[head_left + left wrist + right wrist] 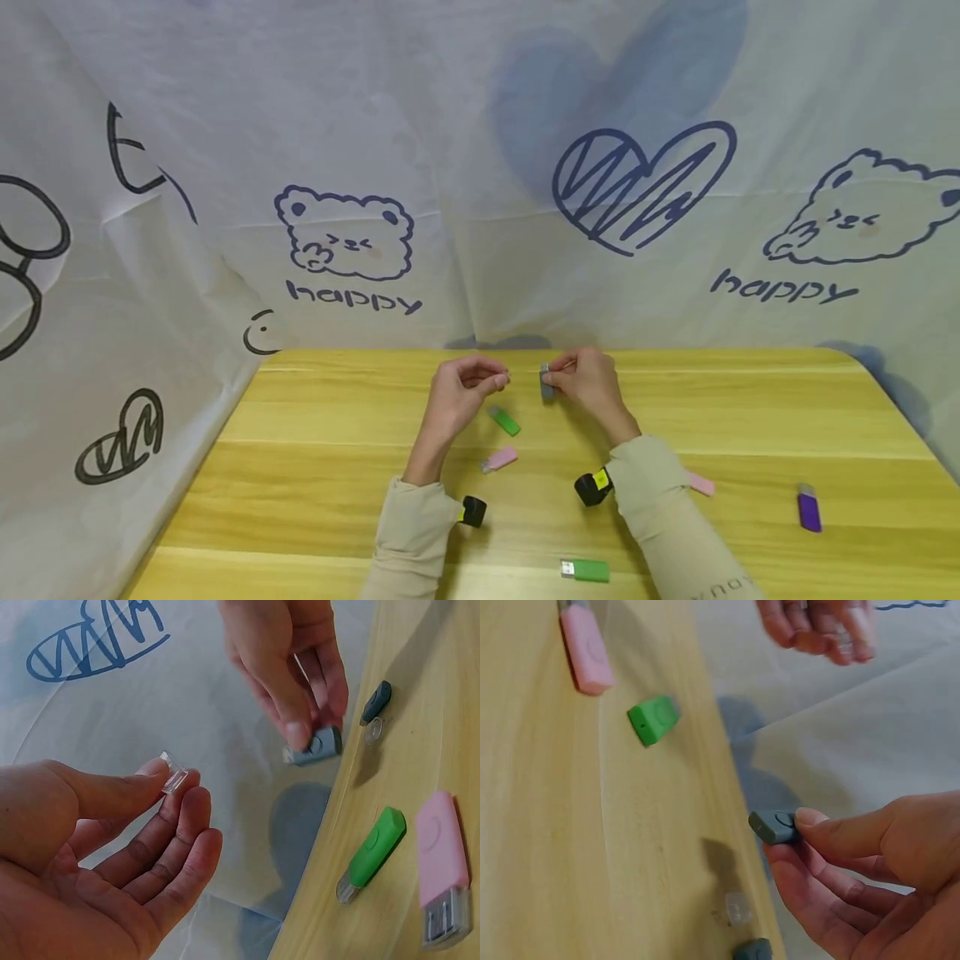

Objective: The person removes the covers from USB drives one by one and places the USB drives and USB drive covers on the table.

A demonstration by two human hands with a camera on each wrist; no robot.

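Between its thumb and fingertips my left hand (453, 400) pinches a small clear plastic cap (174, 778). Across a short gap, my right hand (592, 387) pinches a grey USB flash drive (772, 827) above the far part of the table; its metal plug looks bare in the left wrist view. Below the hands lie a green flash drive (505, 421) and a pink flash drive (500, 460), both with clear caps on their plugs. A second dark grey flash drive (376, 701) lies on the table beside a loose clear cap (374, 731); the right hand hides both from the head view.
On the wooden table (300, 483), another green flash drive (588, 571) lies near the front and a purple one (809, 508) at the right. The right sleeve partly covers a second pink flash drive (701, 483). A printed white cloth (480, 167) hangs behind the table.
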